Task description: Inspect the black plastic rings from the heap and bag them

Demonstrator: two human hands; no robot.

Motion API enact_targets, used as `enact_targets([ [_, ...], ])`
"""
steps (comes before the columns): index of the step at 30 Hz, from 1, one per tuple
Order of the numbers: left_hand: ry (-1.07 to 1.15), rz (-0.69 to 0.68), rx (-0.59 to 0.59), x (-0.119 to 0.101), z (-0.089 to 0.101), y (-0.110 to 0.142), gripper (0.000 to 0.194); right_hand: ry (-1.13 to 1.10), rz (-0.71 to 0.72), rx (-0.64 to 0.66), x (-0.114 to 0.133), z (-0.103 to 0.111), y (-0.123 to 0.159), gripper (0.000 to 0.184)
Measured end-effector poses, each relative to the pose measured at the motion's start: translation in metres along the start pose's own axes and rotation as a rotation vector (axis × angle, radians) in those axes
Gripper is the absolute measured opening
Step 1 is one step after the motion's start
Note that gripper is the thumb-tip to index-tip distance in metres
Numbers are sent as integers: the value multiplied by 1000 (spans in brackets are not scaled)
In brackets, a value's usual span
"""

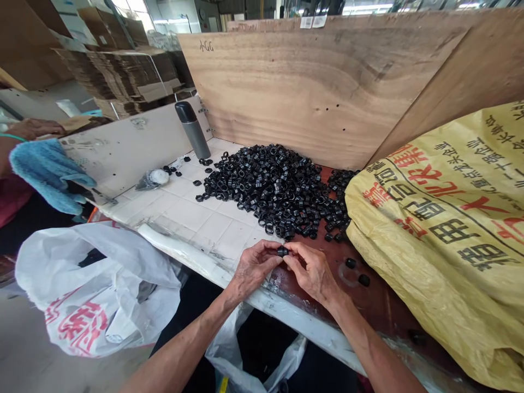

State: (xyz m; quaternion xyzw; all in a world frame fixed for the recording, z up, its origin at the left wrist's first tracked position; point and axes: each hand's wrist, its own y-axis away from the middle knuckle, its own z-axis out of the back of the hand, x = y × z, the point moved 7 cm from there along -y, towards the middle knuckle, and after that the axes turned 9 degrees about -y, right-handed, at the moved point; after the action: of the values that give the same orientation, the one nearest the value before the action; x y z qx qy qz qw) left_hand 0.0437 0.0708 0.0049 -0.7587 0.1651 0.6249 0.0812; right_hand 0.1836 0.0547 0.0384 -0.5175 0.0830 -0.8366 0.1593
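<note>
- The left hand (256, 267) and right hand (313, 272) are both gripping a black ring (282, 251) between their fingertips, above the table (196, 218) edge
- Two loose rings (350, 263) are lying just right
- A heap of rings (266, 191) is spreading across center
- A yellow sack (434, 234) is lying right, printed with red and black Chinese characters
- A board (311, 93) is standing behind, handwritten "AGG" at upper left

Hands (256, 267) pinch blk ring (282, 251), more rings (266, 191) behind.

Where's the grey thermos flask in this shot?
In the head view, the grey thermos flask stands at the far end of the white tiled bench, left of the heap of black rings and beside the plywood board.
</note>
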Motion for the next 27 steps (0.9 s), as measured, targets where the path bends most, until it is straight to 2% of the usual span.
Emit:
enact_targets([
  [1,-11,1,5,0,0,0,33,35,2,2,-1,0,0,17],
  [4,-64,-4,10,0,0,1,34,115,5,-11,-3,1,-1,40],
  [5,-74,-5,5,1,1,1,34,106,0,-19,-3,1,-1,42],
  [9,-65,-16,-13,3,4,0,32,-18,-69,-8,0,2,-1,22],
  [13,-72,-40,-5,5,5,0,31,-17,-91,8,6,3,-1,30],
  [16,-69,-48,-11,6,7,0,30,-50,-94,27,6,3,-1,21],
  [19,-47,-49,-10,5,6,-1,30,-29,-81,29,4,3,-1,24],
  [22,-32,-60,-7,2,5,-1,29,-65,-83,-1,0,4,-1,12],
  [27,-109,-89,41,-5,1,0,25,-44,-67,13,2,3,-3,13],
])
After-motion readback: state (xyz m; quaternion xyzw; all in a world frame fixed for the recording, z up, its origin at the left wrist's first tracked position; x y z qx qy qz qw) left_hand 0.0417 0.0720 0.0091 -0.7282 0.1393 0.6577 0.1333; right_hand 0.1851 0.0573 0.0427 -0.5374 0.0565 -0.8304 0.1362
